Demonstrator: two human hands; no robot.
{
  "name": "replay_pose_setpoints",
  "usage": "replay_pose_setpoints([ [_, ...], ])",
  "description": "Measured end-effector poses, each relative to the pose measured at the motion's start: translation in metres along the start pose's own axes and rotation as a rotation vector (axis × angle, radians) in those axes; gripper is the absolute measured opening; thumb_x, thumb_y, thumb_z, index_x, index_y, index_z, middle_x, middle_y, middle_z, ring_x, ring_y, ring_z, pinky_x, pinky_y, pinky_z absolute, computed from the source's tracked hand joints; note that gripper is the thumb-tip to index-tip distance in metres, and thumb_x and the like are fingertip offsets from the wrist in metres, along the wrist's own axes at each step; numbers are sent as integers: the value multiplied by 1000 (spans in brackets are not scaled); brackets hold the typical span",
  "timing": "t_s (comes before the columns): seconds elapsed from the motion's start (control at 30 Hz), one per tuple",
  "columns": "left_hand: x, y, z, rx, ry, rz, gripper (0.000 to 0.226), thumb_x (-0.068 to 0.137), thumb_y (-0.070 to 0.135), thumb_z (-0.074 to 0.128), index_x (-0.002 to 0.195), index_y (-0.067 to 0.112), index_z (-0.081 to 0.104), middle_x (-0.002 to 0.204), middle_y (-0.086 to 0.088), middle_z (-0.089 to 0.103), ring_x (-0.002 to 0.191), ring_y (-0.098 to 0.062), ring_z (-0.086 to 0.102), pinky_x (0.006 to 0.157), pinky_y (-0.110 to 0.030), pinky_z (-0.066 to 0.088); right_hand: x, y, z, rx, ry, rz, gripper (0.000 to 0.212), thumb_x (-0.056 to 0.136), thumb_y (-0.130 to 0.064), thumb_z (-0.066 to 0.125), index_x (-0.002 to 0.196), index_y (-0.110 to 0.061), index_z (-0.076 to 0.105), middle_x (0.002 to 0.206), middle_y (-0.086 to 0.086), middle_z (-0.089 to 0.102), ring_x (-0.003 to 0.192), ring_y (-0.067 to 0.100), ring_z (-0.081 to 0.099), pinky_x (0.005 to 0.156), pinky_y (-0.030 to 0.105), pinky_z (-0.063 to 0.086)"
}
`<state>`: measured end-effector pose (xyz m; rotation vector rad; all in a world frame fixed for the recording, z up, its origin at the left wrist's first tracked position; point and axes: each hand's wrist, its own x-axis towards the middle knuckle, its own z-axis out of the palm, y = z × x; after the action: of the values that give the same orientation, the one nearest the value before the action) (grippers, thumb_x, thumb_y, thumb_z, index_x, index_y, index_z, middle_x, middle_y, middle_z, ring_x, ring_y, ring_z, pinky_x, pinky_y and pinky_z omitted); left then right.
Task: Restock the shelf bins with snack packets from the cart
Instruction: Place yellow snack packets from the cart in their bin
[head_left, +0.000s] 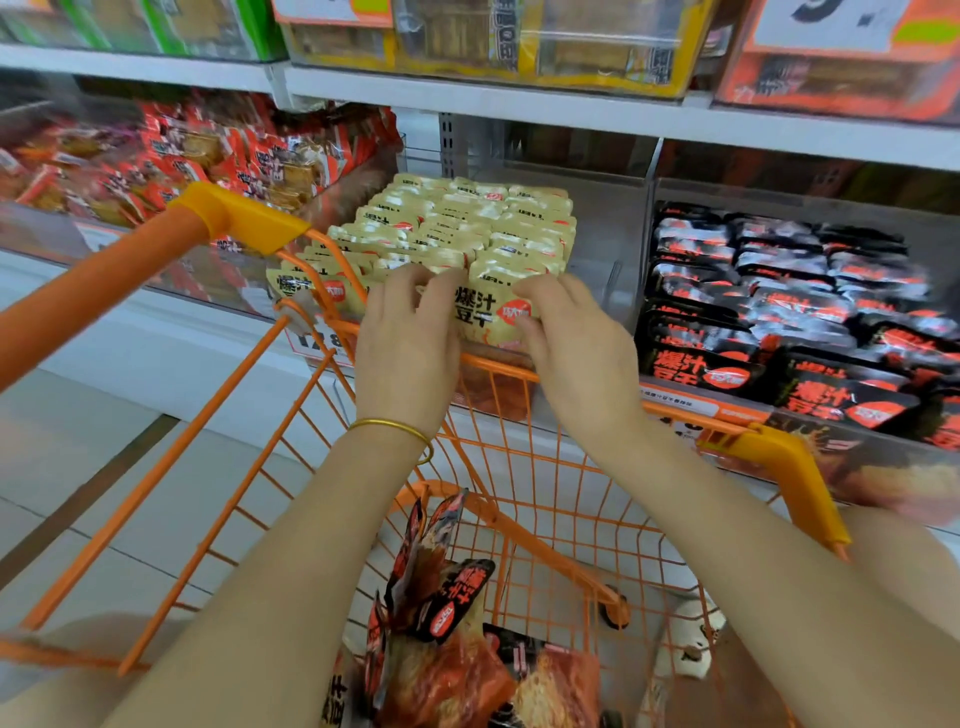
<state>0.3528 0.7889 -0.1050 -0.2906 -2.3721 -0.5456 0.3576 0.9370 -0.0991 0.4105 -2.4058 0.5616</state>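
Orange wire cart (260, 447) pushed up against shelf (519, 111), front rim under middle bin (608, 244). Both arms reaching over cart to front row of that bin.

Left hand (408, 332): fingers spread and curled over top edge of front beige packet (483, 312), thumb side against its left edge; gold bangle (395, 428) on wrist. Right hand (571, 332): fingers bent, tips pressing on right part of same packet. Packet upright, facing outward, touched from both sides; full pinch or mere pressing cannot be told.

Beige packets (457, 223) filling middle bin in tidy rows running back from front wall. Left bin (47, 228): red packets (208, 156) heaped loosely. Right bin (670, 208): black packets (779, 291) with red print, laid in overlapping rows. Upper shelf: further bins of green, yellow and red goods, cropped at top, with blurred price cards.

Inside cart, near lower edge of view: remaining packets (447, 623), red and black, some standing on end, others flat. Price label (322, 340) partly visible behind cart wire at bin front. Pale tiled floor (104, 467) at left.
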Motion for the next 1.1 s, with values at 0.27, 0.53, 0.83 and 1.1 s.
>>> replay_pose_setpoints([
  [0.27,-7,-5,-1,113,-58,25,42,79,15,39,110,12,66,101,-17,56,92,-36,49,76,-43,45,-6,-1,2,-3,-91,12,30,83,8,55,111,-3,58,109,13,54,77,34,60,58,42,52],
  [0.53,-2,10,-34,-157,-355,-255,13,85,18,51,87,15,64,84,-4,63,83,-25,58,72,-37,50,-48,-25,7,31,-458,-161,22,85,1,51,103,-9,59,103,11,57,85,32,58,61,40,50],
  [0.83,-9,4,-40,-201,-414,-240,12,89,17,50,85,6,53,77,-15,61,72,-29,58,67,-41,50,-132,-13,105,154,-1452,157,15,89,-18,61,100,-8,62,96,14,58,91,33,59,77,41,51],
  [1.1,-15,8,-33,-202,-413,-228,9,85,15,55,85,19,47,67,7,49,74,-26,56,69,-39,51,-157,-22,105,267,-1450,360,9,90,-7,58,82,-4,54,77,8,43,65,19,42,68,35,38],
])
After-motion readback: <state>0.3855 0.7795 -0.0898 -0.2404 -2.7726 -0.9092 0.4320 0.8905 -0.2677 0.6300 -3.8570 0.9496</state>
